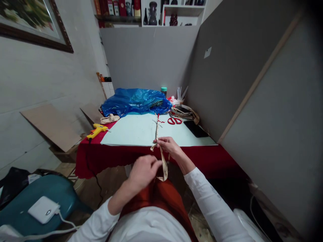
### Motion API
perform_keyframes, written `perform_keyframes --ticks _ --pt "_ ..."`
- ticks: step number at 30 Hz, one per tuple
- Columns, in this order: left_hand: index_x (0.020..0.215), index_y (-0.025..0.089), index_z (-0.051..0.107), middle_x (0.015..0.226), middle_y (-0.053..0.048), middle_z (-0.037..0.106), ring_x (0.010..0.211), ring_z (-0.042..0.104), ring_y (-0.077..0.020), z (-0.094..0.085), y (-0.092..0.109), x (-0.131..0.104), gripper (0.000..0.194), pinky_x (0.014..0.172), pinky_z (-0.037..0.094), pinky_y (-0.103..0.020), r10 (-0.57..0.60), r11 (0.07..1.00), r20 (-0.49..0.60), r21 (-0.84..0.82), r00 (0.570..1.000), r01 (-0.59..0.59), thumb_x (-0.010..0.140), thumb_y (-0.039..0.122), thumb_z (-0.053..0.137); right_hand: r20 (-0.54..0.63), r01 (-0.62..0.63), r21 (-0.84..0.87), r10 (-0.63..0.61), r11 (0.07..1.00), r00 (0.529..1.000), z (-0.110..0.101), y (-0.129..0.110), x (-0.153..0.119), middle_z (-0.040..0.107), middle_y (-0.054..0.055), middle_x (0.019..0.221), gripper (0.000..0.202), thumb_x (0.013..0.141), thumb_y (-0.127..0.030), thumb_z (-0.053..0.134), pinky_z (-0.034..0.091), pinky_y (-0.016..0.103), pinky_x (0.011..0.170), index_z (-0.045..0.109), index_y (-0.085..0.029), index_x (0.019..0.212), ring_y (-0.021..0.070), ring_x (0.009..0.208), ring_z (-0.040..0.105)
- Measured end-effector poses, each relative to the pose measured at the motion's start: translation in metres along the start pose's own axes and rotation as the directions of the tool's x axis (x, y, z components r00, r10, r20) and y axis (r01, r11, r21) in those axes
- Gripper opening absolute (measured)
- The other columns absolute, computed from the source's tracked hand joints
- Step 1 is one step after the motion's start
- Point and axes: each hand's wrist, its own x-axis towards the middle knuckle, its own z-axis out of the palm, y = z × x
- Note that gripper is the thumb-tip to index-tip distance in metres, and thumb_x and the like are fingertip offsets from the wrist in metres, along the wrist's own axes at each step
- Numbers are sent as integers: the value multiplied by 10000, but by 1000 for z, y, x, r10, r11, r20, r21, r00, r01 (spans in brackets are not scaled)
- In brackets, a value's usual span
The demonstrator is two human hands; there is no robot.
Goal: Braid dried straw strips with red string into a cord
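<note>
My right hand (pixel 168 145) pinches a narrow beige plaited strip (pixel 156 131) at the table's front edge. The plait's far end lies on the pale board with a bit of red at its tip. Below the fingers a loose flat beige strand (pixel 164 166) hangs and curls over my lap, and a short end sticks out to the left. Close beside that hanging strand is my left hand (pixel 145 169), its fingers bent and smeared by motion. Whether it touches the strand I cannot tell.
On the pale board (pixel 128 131) lie red-handled scissors (pixel 174 121) and a black phone (pixel 195 129). A yellow glue gun (pixel 97 131) and a beige bundle (pixel 110 118) are at the left. Behind sits a blue plastic bag (pixel 136 102). A coiled strip bundle (pixel 185 112) is at the right.
</note>
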Motion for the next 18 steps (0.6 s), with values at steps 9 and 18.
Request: perform_keyframes --ticks 9,18 --pt "746 128 581 657 -57 639 585 592 -151 -21 -18 103 126 619 473 -280 -87 770 236 -601 968 216 757 253 567 14 26 69 -27 997 1000 5 -3 -15 505 -45 655 456 750 -392 645 102 205 427 542 -142 1117 35 444 230" --pt "632 139 556 464 54 435 371 282 -41 -13 -21 109 157 387 184 -192 -53 721 328 -641 943 263 682 284 588 24 59 -7 -59 998 998 -3 -10 -14 512 -41 693 580 811 -351 596 195 204 437 410 -131 1315 55 468 279"
